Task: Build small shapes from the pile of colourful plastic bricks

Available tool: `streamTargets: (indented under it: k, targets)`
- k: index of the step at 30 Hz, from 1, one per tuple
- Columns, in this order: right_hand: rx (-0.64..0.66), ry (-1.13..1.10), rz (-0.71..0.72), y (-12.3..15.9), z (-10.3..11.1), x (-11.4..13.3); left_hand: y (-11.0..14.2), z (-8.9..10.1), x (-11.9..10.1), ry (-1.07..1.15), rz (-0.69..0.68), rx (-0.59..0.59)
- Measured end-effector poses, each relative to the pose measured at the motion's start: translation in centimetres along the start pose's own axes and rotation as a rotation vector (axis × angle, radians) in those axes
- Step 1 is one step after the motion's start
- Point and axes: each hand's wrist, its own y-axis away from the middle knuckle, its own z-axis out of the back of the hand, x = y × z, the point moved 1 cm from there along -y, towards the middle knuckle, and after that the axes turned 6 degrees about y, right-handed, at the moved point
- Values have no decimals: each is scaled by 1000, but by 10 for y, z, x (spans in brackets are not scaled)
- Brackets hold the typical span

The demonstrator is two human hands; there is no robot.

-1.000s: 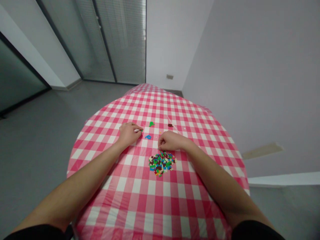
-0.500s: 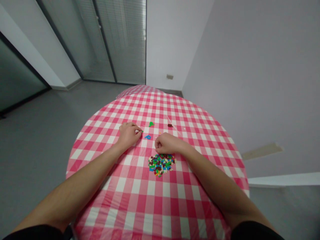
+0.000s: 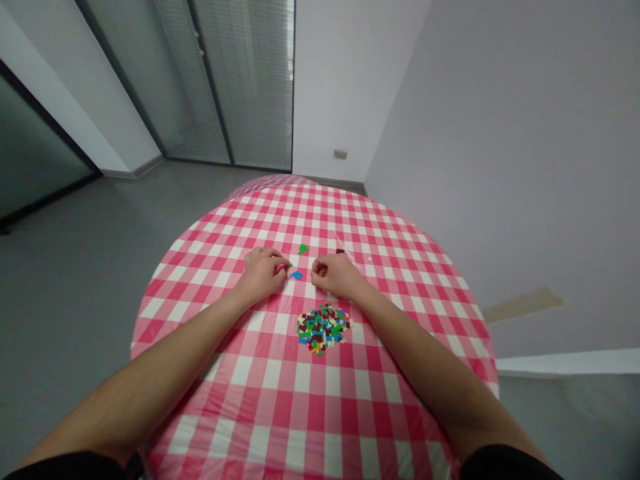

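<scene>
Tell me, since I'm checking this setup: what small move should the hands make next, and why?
I'd judge the left hand should probably pinch the blue plastic brick. It lies loose between both hands, close to the left fingertips and apart from the heap of coloured bricks on the pink gingham tablecloth. The right hand sits curled nearer a dark brown brick.
</scene>
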Motion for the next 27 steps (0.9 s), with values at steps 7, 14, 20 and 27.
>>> streamTargets:
  k: [7,14,20,27]
  targets:
    - [-58,180,-15,-12,-7,-9,2,1,-2,-14,-57,34]
    - [-4,262,43,-18,-14,-8,2,-3,-4,-26,-77,67]
    - [-36,233,-14,-14,-15,-12,1,-5,-2,19,-74,68]
    - [-59,155,10,-4,-10,-11,1,-5,-2,37,-76,62]
